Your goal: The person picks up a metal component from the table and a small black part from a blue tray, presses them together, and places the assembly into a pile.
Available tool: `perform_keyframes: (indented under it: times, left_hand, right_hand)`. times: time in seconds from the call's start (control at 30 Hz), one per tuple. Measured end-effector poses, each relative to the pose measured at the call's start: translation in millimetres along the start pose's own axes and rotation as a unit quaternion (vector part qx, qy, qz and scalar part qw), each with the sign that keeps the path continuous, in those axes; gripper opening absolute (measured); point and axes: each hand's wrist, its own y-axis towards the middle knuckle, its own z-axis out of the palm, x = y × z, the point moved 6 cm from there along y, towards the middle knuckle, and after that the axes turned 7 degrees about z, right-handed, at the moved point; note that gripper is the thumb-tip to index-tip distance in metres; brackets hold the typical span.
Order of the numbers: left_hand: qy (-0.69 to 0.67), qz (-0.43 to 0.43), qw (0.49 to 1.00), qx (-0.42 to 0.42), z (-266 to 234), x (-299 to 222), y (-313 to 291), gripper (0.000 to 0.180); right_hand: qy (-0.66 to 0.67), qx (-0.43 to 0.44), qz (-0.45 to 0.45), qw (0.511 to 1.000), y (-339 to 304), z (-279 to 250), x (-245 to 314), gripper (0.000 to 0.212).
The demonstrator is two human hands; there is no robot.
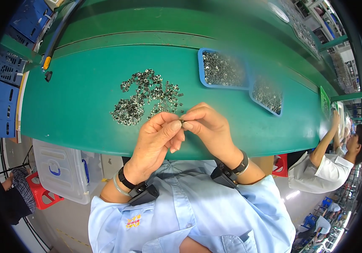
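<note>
- Pinching a small metal piece [182, 121] between the fingertips, both hands meet above the near part of the green tabletop [71, 109], just near of the loose parts.
- The piece looks dark, with a dull glint; fingertips cover most of it, so its full shape cannot be told.
- The loose parts [128, 111] to the far left of the hands are small, silvery and black, with bright highlights; they lie in an uneven spread, densest toward its near left side.
- Similar small parts fill two blue trays at the far right: the left tray [200, 67] and, touching or just beside it, the right tray [264, 108], partly blurred.
- The left hand [160, 134] grasps the piece with thumb and index finger, the thumb lying along the top; its other fingers curl loosely beneath, pointing right.
- The right hand [208, 123] grasps the same piece from the right, thumb and index finger drawn together, the back of the hand turned up and the knuckles bent.
- Both forearms slant inward from the near side, elbows wide, so that the hands join in front of the chest.
- Each wrist carries a black strapped device, the left device [143, 195] and the right device [224, 175].
</note>
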Motion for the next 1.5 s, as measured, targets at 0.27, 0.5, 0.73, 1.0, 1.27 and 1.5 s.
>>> perform_keyframes:
  times: [0.27, 0.5, 0.73, 1.0, 1.27, 1.5]
  left_hand:
    - [0.011, 0.013, 1.0, 0.009, -2.6, -1.6, -0.5, 0.016]
    - [-0.026, -0.005, 0.999, 0.019, -0.9, 3.0, 0.2, 0.016]
    - [-0.081, -0.01, 0.995, 0.052, -1.3, 6.2, 2.2, 0.012]
    - [-0.074, -0.002, 0.995, 0.07, -1.4, 5.1, 2.2, 0.011]
    - [-0.051, -0.013, 0.997, 0.055, 2.4, -0.4, 1.0, 0.011]
    - [-0.003, -0.001, 0.999, 0.047, 1.4, -3.3, -0.7, 0.01]
  right_hand:
    - [0.024, 0.006, 0.01, 1.0, -0.8, 1.5, -0.5, 0.013]
    - [-0.064, -0.015, -0.072, 0.995, -0.2, 0.8, 7.1, 0.014]
    - [-0.1, -0.002, -0.08, 0.992, -1.6, 1.6, 12.8, 0.015]
    - [-0.092, -0.007, -0.084, 0.992, -2.7, 3.5, 10.0, 0.012]
    - [-0.047, -0.009, -0.061, 0.997, -2.5, 3.7, 3.9, 0.012]
    - [-0.064, -0.012, -0.077, 0.995, -3.1, 3.9, 5.8, 0.012]
